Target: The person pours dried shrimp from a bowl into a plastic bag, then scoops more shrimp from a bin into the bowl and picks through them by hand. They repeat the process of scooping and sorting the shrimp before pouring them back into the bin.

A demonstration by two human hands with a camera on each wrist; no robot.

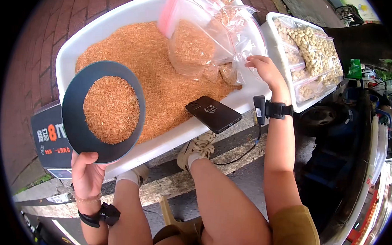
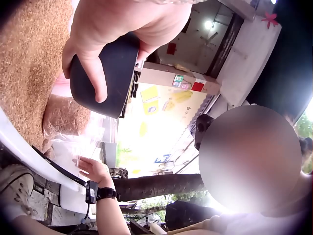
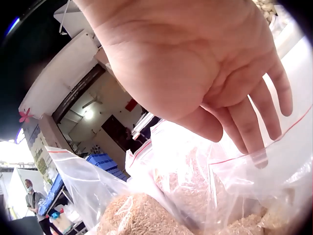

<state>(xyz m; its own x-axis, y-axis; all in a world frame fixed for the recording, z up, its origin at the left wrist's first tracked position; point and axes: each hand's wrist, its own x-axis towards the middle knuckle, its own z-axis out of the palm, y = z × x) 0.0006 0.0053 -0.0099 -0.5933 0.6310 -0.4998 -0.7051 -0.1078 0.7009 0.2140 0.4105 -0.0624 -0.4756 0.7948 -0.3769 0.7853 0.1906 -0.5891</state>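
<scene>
My left hand [image 1: 87, 177] grips the near edge of a dark shallow bowl [image 1: 74, 113], thumb at the rim and fingers beneath. The bowl holds a round heap of small orange-brown grains [image 1: 111, 110]. It is over the left side of a white tub [image 1: 68, 51] spread with the same grains. My right hand [image 1: 268, 71] is at the tub's right side, by clear zip bags [image 1: 195, 48] partly filled with grains. In the right wrist view its fingers [image 3: 247, 127] reach down loosely, fingertips right at a bag's red-lined edge, gripping nothing.
A black phone [image 1: 214, 114] lies across the tub's near rim. Bagged peanuts [image 1: 313, 46] fill a second white tub [image 1: 293, 94] at right. A dark printed panel [image 1: 50, 142] stands at left, and a cable [image 1: 247, 153] hangs from the right wrist camera.
</scene>
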